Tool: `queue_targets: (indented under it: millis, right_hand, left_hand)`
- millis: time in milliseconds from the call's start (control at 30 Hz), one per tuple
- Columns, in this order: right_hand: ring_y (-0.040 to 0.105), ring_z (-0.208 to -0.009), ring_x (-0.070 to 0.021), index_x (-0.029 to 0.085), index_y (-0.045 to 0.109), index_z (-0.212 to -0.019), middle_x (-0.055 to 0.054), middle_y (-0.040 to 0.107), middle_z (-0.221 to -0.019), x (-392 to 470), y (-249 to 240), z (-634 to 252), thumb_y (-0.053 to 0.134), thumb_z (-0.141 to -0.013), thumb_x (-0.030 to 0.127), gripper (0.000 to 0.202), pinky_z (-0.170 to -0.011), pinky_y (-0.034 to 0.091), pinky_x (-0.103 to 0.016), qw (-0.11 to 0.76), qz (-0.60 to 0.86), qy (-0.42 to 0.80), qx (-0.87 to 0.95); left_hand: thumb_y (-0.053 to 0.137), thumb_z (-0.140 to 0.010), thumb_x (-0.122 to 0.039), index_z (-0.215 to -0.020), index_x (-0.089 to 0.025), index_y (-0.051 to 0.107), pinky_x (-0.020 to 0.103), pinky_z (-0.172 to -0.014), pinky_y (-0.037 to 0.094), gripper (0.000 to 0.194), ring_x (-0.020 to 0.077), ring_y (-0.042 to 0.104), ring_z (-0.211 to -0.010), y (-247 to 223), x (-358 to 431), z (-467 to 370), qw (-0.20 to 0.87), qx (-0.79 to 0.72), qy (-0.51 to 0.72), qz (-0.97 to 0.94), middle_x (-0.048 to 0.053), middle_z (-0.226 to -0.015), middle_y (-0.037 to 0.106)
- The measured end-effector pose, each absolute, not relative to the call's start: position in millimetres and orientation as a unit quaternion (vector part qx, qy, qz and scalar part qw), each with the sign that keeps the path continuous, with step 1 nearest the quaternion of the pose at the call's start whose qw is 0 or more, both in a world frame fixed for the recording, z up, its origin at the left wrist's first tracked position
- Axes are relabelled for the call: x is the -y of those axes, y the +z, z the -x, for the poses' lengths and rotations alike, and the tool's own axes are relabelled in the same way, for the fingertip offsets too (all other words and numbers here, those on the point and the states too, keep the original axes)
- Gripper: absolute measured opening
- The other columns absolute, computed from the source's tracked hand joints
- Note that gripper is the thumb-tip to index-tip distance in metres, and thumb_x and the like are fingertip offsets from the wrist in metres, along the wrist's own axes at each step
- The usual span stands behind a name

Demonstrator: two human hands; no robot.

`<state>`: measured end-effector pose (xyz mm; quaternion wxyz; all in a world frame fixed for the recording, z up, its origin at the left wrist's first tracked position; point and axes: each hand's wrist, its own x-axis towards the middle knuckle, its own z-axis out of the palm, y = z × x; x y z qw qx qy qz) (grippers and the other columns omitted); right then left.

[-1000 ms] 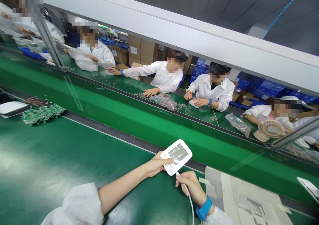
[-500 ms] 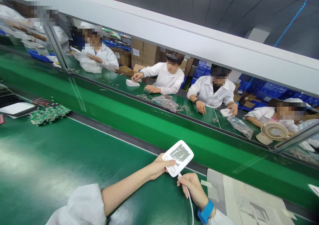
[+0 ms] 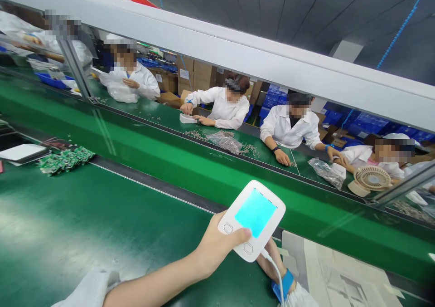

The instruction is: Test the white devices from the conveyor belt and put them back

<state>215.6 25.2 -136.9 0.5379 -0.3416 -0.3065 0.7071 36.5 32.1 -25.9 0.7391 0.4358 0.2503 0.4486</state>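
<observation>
My left hand (image 3: 217, 240) grips a white handheld device (image 3: 255, 212) with rounded corners, its thumb lying on the front just below the screen. The screen glows bright cyan, and outlined buttons show on either side of the thumb. A white cable (image 3: 276, 267) is plugged into the device's lower edge and runs down out of view. Behind the device and cable is my right hand (image 3: 267, 258), with a blue band at the wrist; its fingers are hidden by the device. The device is held tilted above the green table (image 3: 142, 234).
Green circuit boards (image 3: 66, 159) are heaped at the left. A taped paper sheet (image 3: 306, 261) lies at the right. Beyond a green divider (image 3: 163, 164), several co-workers in white sit at another bench, with bags of small parts (image 3: 226, 142) and a fan (image 3: 372, 177).
The screen has gone from unlit to bright cyan. My left hand has brought the device closer and slightly right. My right hand's fingers, seen earlier at the cable plug, are now behind the device.
</observation>
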Motion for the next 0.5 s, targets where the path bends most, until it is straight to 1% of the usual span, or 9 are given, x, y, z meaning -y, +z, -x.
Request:
queue_targets:
  millis: [67, 133, 300, 400, 500]
  right_hand:
    - [0.063, -0.073, -0.0231, 0.018, 0.069, -0.096, -0.009, 0.071, -0.086, -24, -135, -215, 0.051, -0.079, 0.052, 0.042, -0.073, 0.048, -0.035, 0.538, 0.325, 0.719, 0.298]
    - [0.064, -0.079, -0.0259, 0.019, 0.069, -0.097, -0.01, 0.071, -0.091, -22, -133, -216, 0.053, -0.077, 0.051, 0.041, -0.076, 0.048, -0.038, 0.534, 0.324, 0.723, 0.295]
    - [0.064, -0.082, -0.0288, 0.024, 0.071, -0.093, -0.007, 0.072, -0.088, -21, -127, -216, 0.064, -0.07, 0.045, 0.032, -0.078, 0.049, -0.041, 0.55, 0.368, 0.688, 0.297]
    - [0.064, -0.082, -0.0285, 0.023, 0.072, -0.088, -0.007, 0.072, -0.086, -21, -126, -216, 0.066, -0.069, 0.041, 0.027, -0.08, 0.048, -0.04, 0.547, 0.371, 0.684, 0.31]
    - [0.065, -0.078, -0.0274, 0.022, 0.072, -0.081, -0.006, 0.072, -0.081, -20, -129, -216, 0.066, -0.068, 0.038, 0.022, -0.076, 0.049, -0.039, 0.56, 0.362, 0.673, 0.32]
  left_hand:
    - [0.074, -0.065, -0.028, -0.088, -0.008, 0.063, 0.028, -0.061, 0.05, 0.033, 0.0204, 0.061, -0.072, -20, -26, -33, 0.734, -0.248, 0.451, -0.442, 0.01, -0.082, 0.067]
    - [0.074, -0.065, -0.026, -0.09, -0.009, 0.063, 0.027, -0.062, 0.05, 0.032, 0.0193, 0.061, -0.072, -16, -23, -31, 0.73, -0.244, 0.453, -0.45, 0.009, -0.083, 0.068]
    - [0.074, -0.064, -0.026, -0.089, -0.01, 0.063, 0.025, -0.063, 0.05, 0.032, 0.0181, 0.061, -0.073, -14, -23, -31, 0.727, -0.246, 0.45, -0.456, 0.007, -0.083, 0.068]
    - [0.074, -0.064, -0.025, -0.089, -0.011, 0.063, 0.024, -0.062, 0.05, 0.031, 0.0173, 0.061, -0.072, -13, -25, -32, 0.727, -0.25, 0.452, -0.452, 0.007, -0.083, 0.068]
    - [0.074, -0.065, -0.024, -0.09, -0.011, 0.063, 0.024, -0.063, 0.05, 0.03, 0.0172, 0.061, -0.072, -11, -24, -31, 0.728, -0.243, 0.453, -0.453, 0.007, -0.084, 0.068]
